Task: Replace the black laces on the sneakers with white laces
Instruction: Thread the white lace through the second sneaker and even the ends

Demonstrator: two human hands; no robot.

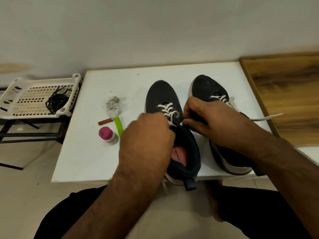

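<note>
- A seated person leans over a small white table, both hands meeting over the nearer of two dark sneakers.
- The left sneaker stands toe away, heel overhanging the near edge; its white lace already crosses the lower eyelets.
- The left hand has its fingers curled in at the upper eyelets, apparently pinching the lace; the fingertips are hidden.
- The right hand pinches the white lace tip at the opposite side of the collar.
- The right sneaker just beside it wears a white lace too, one loose end trailing toward the table's right edge.
- The removed black laces lie bundled in a white basket off to the left.
- A crumpled cloth, a pink-capped bottle and a green strip sit nearby.
- To do this step well, I would say: keep the lace flat, feed the tip fully through, then even both ends before tightening.
</note>
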